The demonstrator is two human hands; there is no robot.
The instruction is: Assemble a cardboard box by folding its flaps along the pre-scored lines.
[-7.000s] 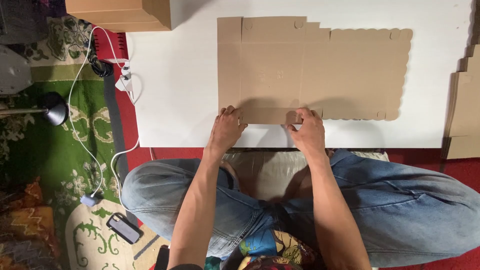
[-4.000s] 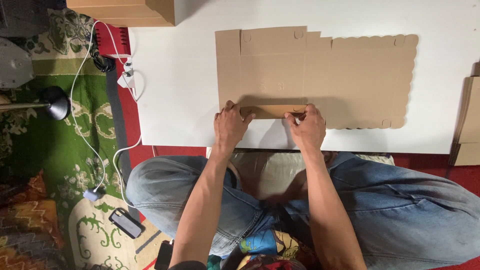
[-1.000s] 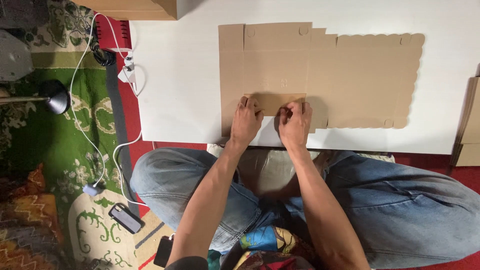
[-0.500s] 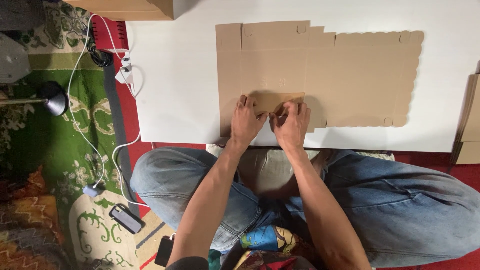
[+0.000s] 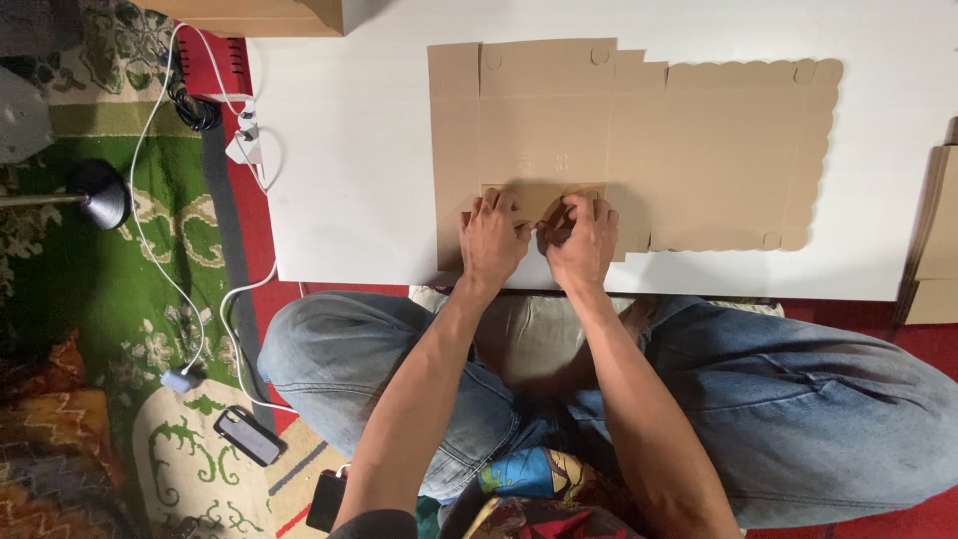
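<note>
Flat cardboard blank lies on white table, long side left-right, scalloped edge at right end. Near edge has a flap folded up and over onto the blank. Both hands sit on that flap, side by side, nearly touching.

Left hand: palm down, fingers curled, fingertips pressing on left half of flap. Not gripping around anything that shows; thumb tucked toward the middle.

Right hand: palm down, fingers bent, pressing on right half of flap; thumb and forefinger look pinched at the flap's middle, cannot tell if they hold an edge.

Blank runs well beyond the hands to the right and away from the person; only its near-left part is covered. Hands hide the flap's lower edge.

Around: person sits cross-legged in jeans at the table's near edge, cushion in the lap area. Brown box at table's far-left corner. More cardboard pieces at right edge of table, apart from the blank. Left of table on green patterned rug: white cable with plugs, lamp base, phone near the left knee. Nothing lies between hands and blank.
</note>
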